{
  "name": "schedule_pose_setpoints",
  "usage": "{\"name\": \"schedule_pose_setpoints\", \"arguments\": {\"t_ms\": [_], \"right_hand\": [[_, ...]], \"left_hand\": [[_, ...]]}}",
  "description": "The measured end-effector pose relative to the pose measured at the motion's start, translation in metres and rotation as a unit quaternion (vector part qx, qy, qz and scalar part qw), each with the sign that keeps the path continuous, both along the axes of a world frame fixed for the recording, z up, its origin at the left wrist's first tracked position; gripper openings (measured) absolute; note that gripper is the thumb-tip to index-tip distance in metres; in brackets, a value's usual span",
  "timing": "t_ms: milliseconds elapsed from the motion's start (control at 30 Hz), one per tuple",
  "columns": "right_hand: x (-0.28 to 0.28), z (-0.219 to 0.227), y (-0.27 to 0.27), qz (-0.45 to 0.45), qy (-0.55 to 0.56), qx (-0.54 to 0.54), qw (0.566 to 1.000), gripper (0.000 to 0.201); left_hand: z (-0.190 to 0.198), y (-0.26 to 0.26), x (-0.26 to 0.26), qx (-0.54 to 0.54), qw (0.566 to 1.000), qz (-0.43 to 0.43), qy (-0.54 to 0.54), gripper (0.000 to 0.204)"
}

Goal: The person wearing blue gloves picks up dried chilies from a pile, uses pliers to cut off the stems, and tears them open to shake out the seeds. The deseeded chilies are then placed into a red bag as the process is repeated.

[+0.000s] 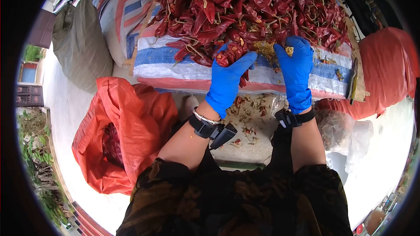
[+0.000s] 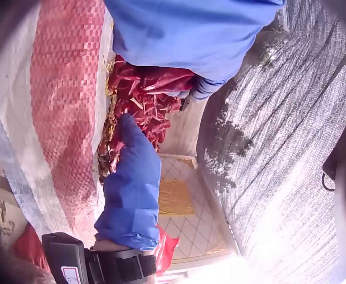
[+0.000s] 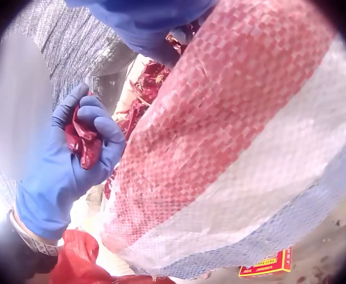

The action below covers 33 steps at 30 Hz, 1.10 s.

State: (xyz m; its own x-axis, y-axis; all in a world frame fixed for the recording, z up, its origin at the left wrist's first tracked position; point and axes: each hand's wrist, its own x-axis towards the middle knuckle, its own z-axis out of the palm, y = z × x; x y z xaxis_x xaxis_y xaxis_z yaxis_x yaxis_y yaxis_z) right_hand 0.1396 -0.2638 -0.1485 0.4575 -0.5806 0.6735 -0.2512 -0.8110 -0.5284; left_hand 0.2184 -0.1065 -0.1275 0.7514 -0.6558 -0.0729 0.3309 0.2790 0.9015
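Both hands wear blue gloves. In the head view my left hand (image 1: 229,81) curls its fingers round several dried red chilies (image 1: 228,56) at the front of a large chili heap (image 1: 258,11). The right wrist view shows those held chilies (image 3: 84,139) in the palm of the left hand (image 3: 60,160). My right hand (image 1: 296,72) is at the heap's front edge, right of the left hand, fingertips down among chilies and yellow seeds (image 1: 265,49); whether it holds one is hidden. Under the heap lies a striped woven sheet (image 1: 162,63).
An open red sack (image 1: 140,118) with chilies inside stands at the lower left, a grey-green sack (image 1: 81,43) behind it. Another red sack (image 1: 385,74) is at the right. A knife-like tool (image 1: 352,81) lies on the sheet's right edge. Scraps litter the floor (image 1: 245,122).
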Motion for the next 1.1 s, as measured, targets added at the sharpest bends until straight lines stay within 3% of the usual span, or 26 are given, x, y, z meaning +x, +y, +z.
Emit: {"name": "schedule_pose_setpoints", "arguments": {"t_ms": [100, 233, 333, 433, 500, 567, 633, 667, 700, 767, 800, 833, 900, 933, 967, 1033, 1067, 1100], "right_hand": [[-0.003, 0.008, 0.002, 0.001, 0.056, 0.055, 0.997, 0.024], [-0.002, 0.010, 0.009, -0.014, 0.057, 0.032, 0.998, 0.024], [-0.001, 0.019, 0.025, 0.026, -0.021, 0.078, 0.996, 0.025], [-0.002, 0.018, 0.045, 0.088, 0.035, 0.062, 0.994, 0.025], [-0.003, 0.017, 0.055, 0.101, 0.091, -0.086, 0.987, 0.023], [-0.008, 0.024, 0.051, 0.120, 0.106, -0.080, 0.984, 0.022], [-0.013, 0.033, 0.033, 0.300, 0.068, 0.113, 0.945, 0.023], [-0.017, 0.037, 0.031, 0.290, 0.039, 0.205, 0.934, 0.023], [-0.018, 0.041, 0.031, 0.288, 0.039, 0.205, 0.935, 0.023], [-0.018, 0.046, 0.034, 0.207, 0.045, 0.314, 0.925, 0.018], [-0.017, 0.050, 0.040, 0.255, -0.018, 0.362, 0.896, 0.019], [-0.019, 0.044, 0.039, 0.250, -0.019, 0.364, 0.897, 0.019], [-0.017, 0.030, 0.034, 0.280, -0.029, 0.474, 0.834, 0.018], [-0.017, 0.030, 0.033, 0.271, -0.030, 0.426, 0.862, 0.017], [-0.019, 0.032, 0.032, 0.269, -0.031, 0.427, 0.863, 0.017], [-0.022, 0.044, 0.036, 0.238, -0.056, 0.552, 0.797, 0.015], [-0.024, 0.037, 0.029, 0.237, -0.057, 0.553, 0.797, 0.015], [-0.026, 0.031, 0.021, 0.313, -0.079, 0.665, 0.673, 0.016]], "left_hand": [[-0.002, -0.002, 0.000, 0.005, 1.000, 0.006, -0.004, 0.013], [0.001, -0.004, -0.002, 0.025, 1.000, -0.011, 0.001, 0.015], [-0.001, -0.006, -0.002, -0.003, 1.000, 0.002, 0.012, 0.015], [-0.003, -0.006, -0.004, -0.010, 0.999, -0.013, 0.027, 0.018], [-0.010, -0.013, -0.006, -0.069, 0.997, 0.019, 0.017, 0.021], [-0.010, -0.009, 0.001, -0.075, 0.997, 0.000, 0.031, 0.026], [-0.009, -0.008, 0.005, -0.056, 0.997, 0.020, 0.047, 0.027], [-0.013, -0.010, 0.006, -0.076, 0.997, 0.015, 0.018, 0.025], [-0.013, -0.010, 0.006, -0.077, 0.997, 0.014, 0.019, 0.025], [-0.014, -0.009, 0.006, 0.010, 0.999, -0.044, 0.002, 0.032], [-0.012, -0.011, 0.000, 0.011, 0.999, -0.049, 0.003, 0.032], [-0.009, -0.013, -0.008, 0.019, 0.999, -0.026, -0.023, 0.028], [-0.006, -0.014, -0.014, 0.027, 0.998, -0.006, -0.051, 0.025], [-0.006, -0.012, -0.013, 0.035, 0.998, -0.039, -0.043, 0.028], [-0.006, -0.011, -0.013, 0.045, 0.996, -0.071, -0.035, 0.032], [-0.007, -0.009, -0.015, 0.049, 0.995, -0.064, -0.056, 0.033], [-0.008, -0.009, -0.016, 0.053, 0.994, -0.055, -0.077, 0.035], [-0.008, -0.008, -0.016, 0.054, 0.994, -0.056, -0.077, 0.035]]}}
